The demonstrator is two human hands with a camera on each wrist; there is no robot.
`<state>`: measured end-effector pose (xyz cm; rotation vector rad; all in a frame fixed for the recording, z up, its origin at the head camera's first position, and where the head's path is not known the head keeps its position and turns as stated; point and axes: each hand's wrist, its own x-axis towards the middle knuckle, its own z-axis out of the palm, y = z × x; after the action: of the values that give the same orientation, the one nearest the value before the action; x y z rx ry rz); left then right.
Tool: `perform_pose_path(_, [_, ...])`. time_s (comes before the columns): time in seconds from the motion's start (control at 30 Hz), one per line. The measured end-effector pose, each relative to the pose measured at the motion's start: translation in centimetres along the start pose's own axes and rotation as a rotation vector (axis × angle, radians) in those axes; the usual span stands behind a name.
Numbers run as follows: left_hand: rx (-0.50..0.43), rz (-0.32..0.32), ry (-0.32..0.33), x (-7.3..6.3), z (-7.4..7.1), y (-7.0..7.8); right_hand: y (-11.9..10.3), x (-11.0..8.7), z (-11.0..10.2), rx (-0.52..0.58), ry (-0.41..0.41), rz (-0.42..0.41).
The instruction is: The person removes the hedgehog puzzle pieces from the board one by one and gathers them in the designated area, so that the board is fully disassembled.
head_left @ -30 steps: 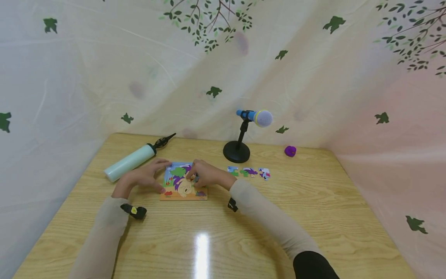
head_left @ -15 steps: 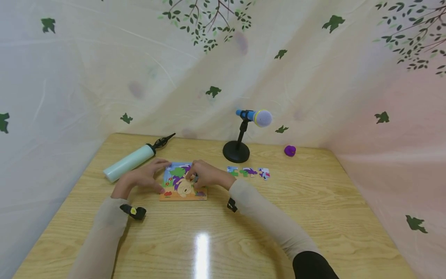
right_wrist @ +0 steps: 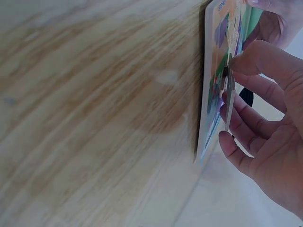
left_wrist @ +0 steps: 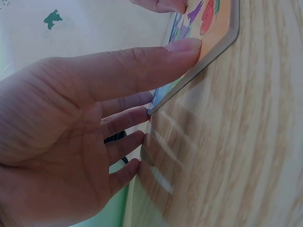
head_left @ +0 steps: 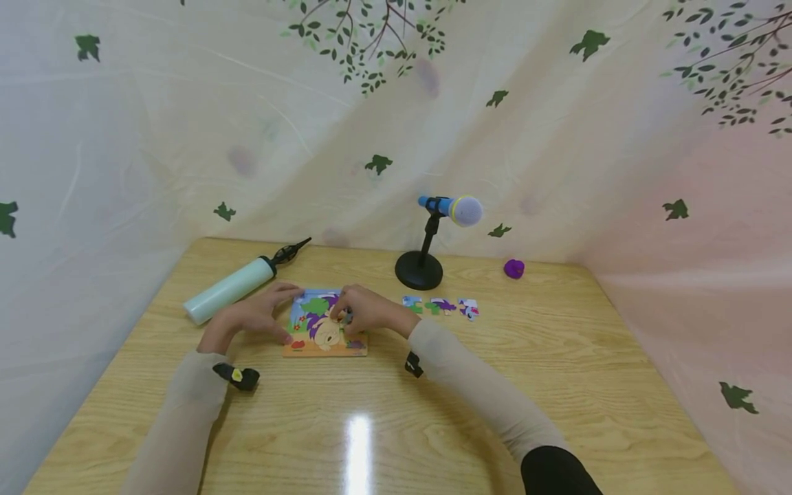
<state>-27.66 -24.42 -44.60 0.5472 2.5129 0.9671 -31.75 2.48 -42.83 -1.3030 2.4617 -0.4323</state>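
A jigsaw puzzle board (head_left: 326, 350) with a cartoon picture of a purple-haired character lies flat on the wooden table. My left hand (head_left: 256, 315) rests at its left side. In the left wrist view its thumb (left_wrist: 184, 49) presses on the board's face near the edge, while the other fingers reach out along the far side, nearly straight. Over the board's right part, my right hand (head_left: 370, 309) pinches a puzzle piece (right_wrist: 230, 104) between thumb and fingers. That piece is tilted, close above the board, and its printed face is mostly hidden.
Three loose puzzle pieces, one blue and green (head_left: 412, 303), lie in a row right of the board. Behind them stands a toy microphone (head_left: 467, 211) on a black stand (head_left: 419, 270). A pale green hand pump (head_left: 232, 289) lies left; a small purple toy (head_left: 514, 269) sits at back right.
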Motion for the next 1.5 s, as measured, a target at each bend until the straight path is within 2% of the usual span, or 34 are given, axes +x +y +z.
perform_pose_path(0.3, [-0.009, -0.001, -0.006, 0.1, 0.1, 0.0, 0.6, -0.6, 0.3, 0.000, 0.054, -0.055])
perform_pose_path(0.63, [0.008, 0.007, -0.001, 0.0, 0.1, -0.1, 1.2, -2.2, 0.2, 0.005, 0.083, -0.016])
perform_pose_path(0.9, [-0.003, 0.010, 0.002, -0.2, 0.0, 0.3, 2.4, -4.0, -0.1, 0.038, 0.108, -0.006])
perform_pose_path(1.13, [0.004, 0.007, 0.001, -0.1, 0.0, 0.4, 3.6, -6.1, -0.8, 0.046, 0.106, 0.060])
perform_pose_path(1.27, [0.009, 0.008, 0.002, -0.1, 0.0, 0.4, 4.1, -7.3, -1.2, 0.026, 0.090, 0.079])
perform_pose_path(1.5, [-0.010, 0.022, 0.009, -0.1, 0.0, 0.3, 5.3, -9.4, -1.7, -0.018, 0.088, 0.064])
